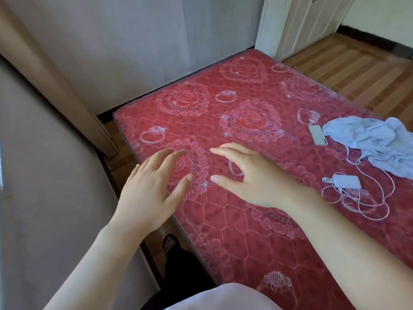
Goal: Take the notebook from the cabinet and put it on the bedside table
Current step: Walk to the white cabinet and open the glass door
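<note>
Red mattress (245,130) under the left hand (147,193) and right hand (252,180), fingers (225,152) apart, empty; head for the likely cabinet (301,23) beyond its far corner.

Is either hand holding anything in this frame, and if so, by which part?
Nothing is held. The left hand and right hand are both open and empty above the red mattress; no notebook is in view.

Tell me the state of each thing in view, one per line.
Left hand: open, empty, fingers spread over the mattress.
Right hand: open, empty, above the mattress.
Phone: lying flat on the mattress.
Cloth: crumpled.
Charger: lying flat.
Cable: loosely tangled.
White doors: shut.
</note>
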A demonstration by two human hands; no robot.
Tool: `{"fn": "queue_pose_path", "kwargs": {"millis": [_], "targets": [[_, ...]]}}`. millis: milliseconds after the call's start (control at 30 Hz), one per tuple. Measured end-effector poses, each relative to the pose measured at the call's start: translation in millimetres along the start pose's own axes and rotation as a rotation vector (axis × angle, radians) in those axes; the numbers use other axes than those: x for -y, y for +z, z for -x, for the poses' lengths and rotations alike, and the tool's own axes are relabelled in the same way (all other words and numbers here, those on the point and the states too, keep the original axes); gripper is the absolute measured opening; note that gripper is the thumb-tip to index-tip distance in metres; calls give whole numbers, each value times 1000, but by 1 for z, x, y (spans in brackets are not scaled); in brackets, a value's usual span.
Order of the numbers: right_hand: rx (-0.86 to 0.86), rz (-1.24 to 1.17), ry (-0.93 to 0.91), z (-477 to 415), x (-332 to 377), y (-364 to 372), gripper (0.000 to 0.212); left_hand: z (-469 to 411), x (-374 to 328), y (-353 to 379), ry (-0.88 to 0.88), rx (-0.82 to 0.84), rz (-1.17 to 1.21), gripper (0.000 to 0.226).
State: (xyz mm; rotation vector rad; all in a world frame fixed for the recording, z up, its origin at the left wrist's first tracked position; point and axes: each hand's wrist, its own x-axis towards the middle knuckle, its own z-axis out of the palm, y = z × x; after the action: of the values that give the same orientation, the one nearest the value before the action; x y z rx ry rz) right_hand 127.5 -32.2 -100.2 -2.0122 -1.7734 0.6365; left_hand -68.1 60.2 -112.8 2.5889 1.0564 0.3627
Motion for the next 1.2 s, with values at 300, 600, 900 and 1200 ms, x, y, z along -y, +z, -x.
{"fn": "queue_pose_path", "kwargs": {"millis": [300,600,900,1200], "targets": [[52,23,159,-101,28,13,52,-92,87,-15,103,187,55,55],[-23,-24,264,-141,33,14,54,-142,121,-26,213,309,4,56],[-43,-41,219,-158,5,18,52,-160,112,-19,183,327,-10,52],[-26,3,264,-215,3,10,51,-216,143,-11,176,277,111,50]]}}
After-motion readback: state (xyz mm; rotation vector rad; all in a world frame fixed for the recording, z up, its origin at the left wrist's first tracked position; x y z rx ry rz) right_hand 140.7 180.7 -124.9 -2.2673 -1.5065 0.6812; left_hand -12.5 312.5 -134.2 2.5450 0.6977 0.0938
